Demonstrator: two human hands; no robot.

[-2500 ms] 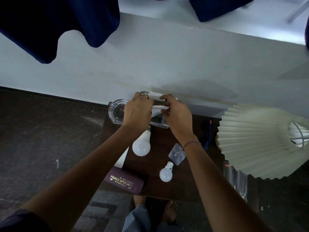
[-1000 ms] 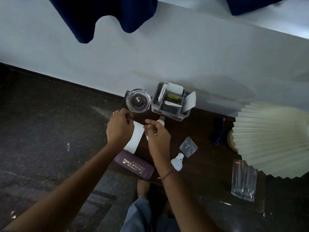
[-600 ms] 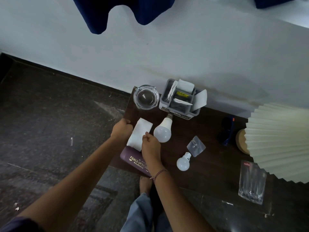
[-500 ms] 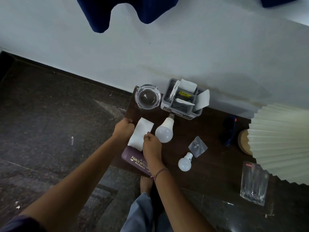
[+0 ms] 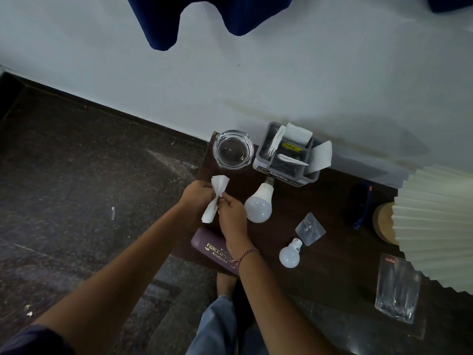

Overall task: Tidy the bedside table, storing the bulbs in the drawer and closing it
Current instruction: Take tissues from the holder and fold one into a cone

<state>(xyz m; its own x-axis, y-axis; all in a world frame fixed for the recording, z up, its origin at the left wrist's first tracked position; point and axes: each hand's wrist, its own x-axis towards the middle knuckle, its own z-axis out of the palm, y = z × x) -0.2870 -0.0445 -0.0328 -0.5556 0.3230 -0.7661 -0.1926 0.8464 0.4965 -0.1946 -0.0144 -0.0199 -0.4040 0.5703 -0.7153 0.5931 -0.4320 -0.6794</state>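
Half a second ago the white tissue lay flat on the bedside table, between the ashtray and the spectacle case, with my hands resting at its edges. Now I have it lifted clear of the table, just in front of the ashtray. My left hand and right hand have closed in on each other and pinch the tissue at its middle, so it is bunched at the waist and flares out above and below. Earlier still, both hands were up at the grey organiser beside the ashtray; they have since come back toward me.
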